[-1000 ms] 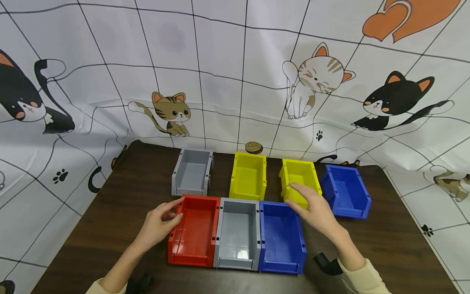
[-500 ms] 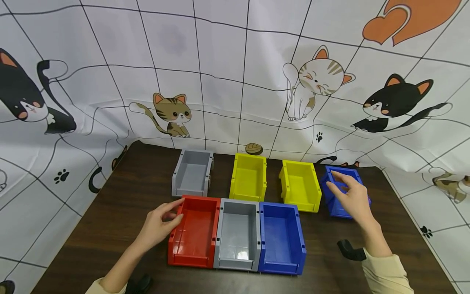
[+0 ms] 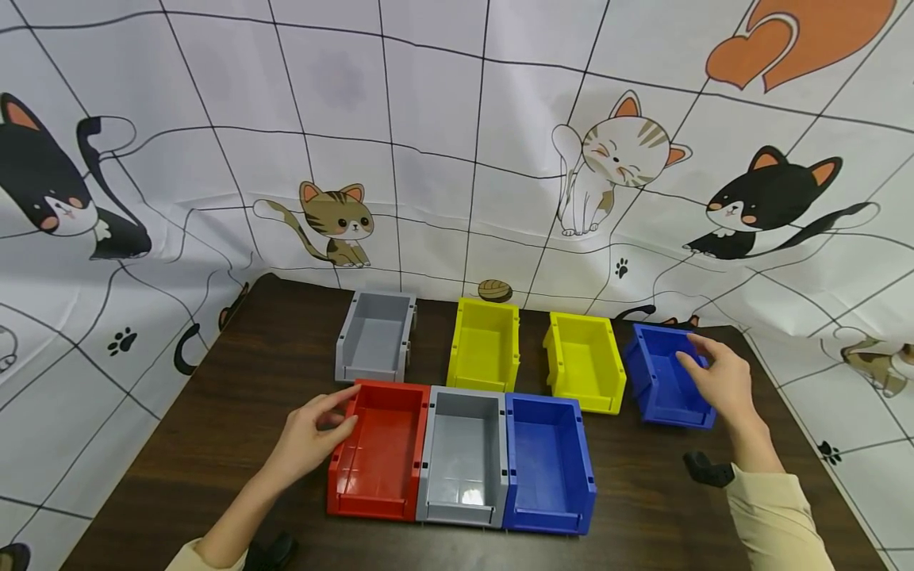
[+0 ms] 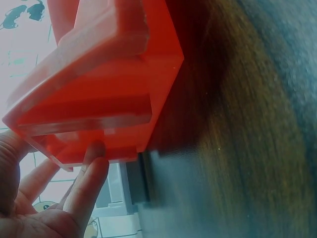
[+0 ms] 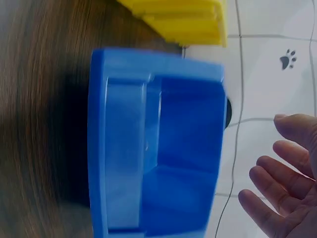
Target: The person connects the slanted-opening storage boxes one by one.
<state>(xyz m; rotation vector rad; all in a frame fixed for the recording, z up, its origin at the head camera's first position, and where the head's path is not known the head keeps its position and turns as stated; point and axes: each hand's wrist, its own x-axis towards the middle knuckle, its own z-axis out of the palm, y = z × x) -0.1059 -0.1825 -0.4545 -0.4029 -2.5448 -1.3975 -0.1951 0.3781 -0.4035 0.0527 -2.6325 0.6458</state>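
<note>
My left hand point(image 3: 303, 440) rests at the left side of a red bin point(image 3: 382, 448), with its fingertips at the bin's left wall. In the left wrist view, straight fingers point(image 4: 91, 186) touch the red bin's outer side point(image 4: 84, 99). At the back right, my right hand point(image 3: 724, 381) hovers over the right rim of a blue bin point(image 3: 667, 381), holding nothing. The right wrist view shows that hand point(image 5: 287, 183) with fingers spread apart from the blue bin point(image 5: 124, 153). A grey bin point(image 3: 464, 456) and another blue bin point(image 3: 546, 460) stand in a row beside the red one.
Behind the front row stand a grey bin point(image 3: 378, 337), a yellow bin point(image 3: 485, 345) and a second yellow bin point(image 3: 585, 361). All sit on a dark wooden table point(image 3: 236, 381). A cat-print cloth point(image 3: 428, 174) hangs behind the table's back edge.
My right hand has moved right, from over the right-hand yellow bin to the far side of the rear blue bin. My left hand and the bins look unmoved.
</note>
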